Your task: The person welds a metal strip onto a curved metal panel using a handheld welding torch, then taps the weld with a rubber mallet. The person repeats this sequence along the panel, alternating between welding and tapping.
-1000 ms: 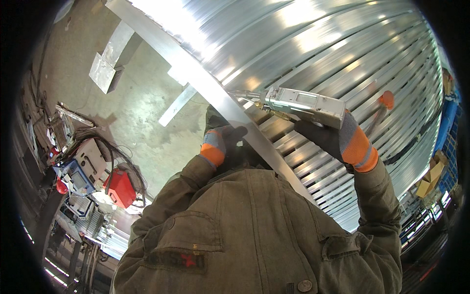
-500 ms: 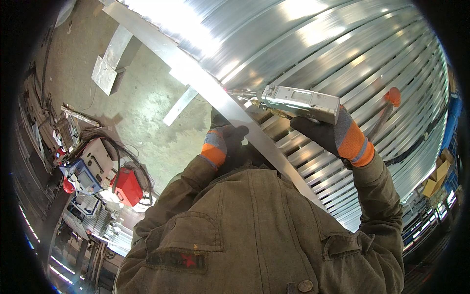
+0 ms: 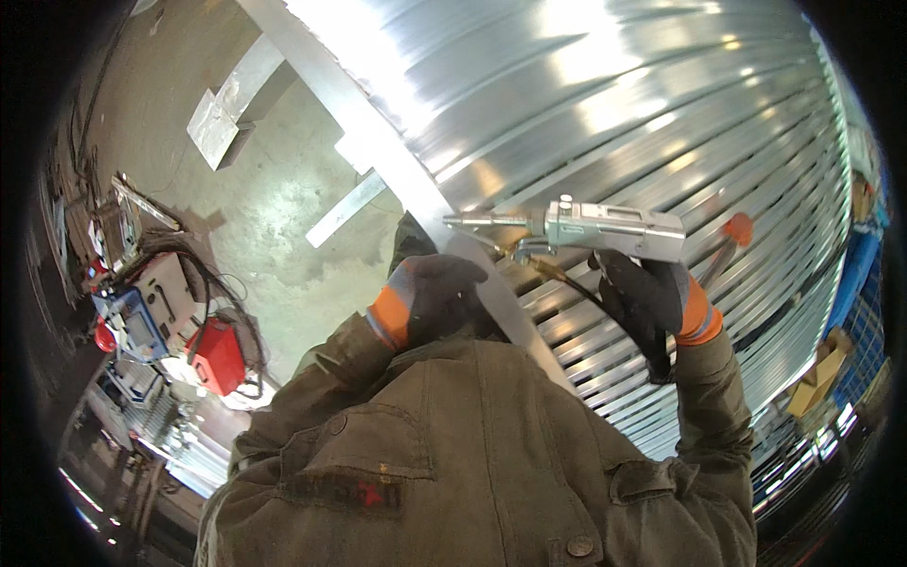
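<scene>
In my right hand (image 3: 647, 298) is a silver welding gun (image 3: 619, 230), gripped by its dark handle. Its narrow nozzle points left, and the tip is at the long flat metal bar (image 3: 378, 142) edging a ribbed metal panel (image 3: 605, 113). A dark hose (image 3: 586, 293) with a brass fitting runs from beneath the gun toward that hand. My left hand (image 3: 444, 288) is at the bar's near side, below the nozzle tip, its dark fingers curled together. What they hold, if anything, is hidden. Both gloves are dark with orange and grey cuffs.
A metal strip (image 3: 345, 210) and a bent metal bracket (image 3: 215, 128) are left of the bar. Farther left, a red box (image 3: 217, 354) and a pale machine (image 3: 168, 295) stand among cables. An orange-headed piece (image 3: 738, 230) lies on the panel; cardboard (image 3: 818, 383) is at far right.
The gun now lies more level, with its nozzle tip lower along the bar. My left hand appears lower and more curled. The surroundings have shifted slightly in view.
</scene>
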Available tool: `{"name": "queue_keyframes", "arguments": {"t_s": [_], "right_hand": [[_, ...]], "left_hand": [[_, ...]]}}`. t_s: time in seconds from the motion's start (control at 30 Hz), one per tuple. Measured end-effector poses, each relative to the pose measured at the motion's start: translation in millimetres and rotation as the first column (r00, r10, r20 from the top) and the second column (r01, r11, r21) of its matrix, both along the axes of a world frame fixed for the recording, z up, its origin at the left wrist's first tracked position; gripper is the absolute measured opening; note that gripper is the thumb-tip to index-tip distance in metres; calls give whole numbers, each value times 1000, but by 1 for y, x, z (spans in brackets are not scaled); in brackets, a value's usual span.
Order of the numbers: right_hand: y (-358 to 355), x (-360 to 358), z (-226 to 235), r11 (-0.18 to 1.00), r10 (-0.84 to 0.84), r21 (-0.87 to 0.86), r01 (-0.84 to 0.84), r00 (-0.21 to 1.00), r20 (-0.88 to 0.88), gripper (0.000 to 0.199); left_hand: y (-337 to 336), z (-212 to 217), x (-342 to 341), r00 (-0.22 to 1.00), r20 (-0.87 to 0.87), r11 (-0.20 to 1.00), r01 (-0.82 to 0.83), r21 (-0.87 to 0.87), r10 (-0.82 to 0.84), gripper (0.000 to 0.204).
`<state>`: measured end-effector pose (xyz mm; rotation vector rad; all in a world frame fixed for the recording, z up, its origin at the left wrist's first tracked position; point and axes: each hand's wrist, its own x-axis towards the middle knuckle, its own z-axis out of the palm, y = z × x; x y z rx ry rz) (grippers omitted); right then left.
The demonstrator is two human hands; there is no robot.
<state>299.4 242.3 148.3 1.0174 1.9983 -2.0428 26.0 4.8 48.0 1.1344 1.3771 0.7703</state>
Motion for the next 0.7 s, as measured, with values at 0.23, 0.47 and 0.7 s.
{"name": "queue_keyframes", "arguments": {"t_s": [0.23,0.47,0.7], "right_hand": [[12,7,5,856,-355,-358,374,927,120,46],[6,-3,-11,564,-330,-729,387,915,231,49],[-14,-12,-19,476,-358,-782,402,901,246,47]], "left_hand": [[34,40,45,324,769,825,-345,-446,551,41],[41,20,62,436,666,775,-516,-365,605,57],[37,25,60,153,791,726,-527,-442,593,60]]}}
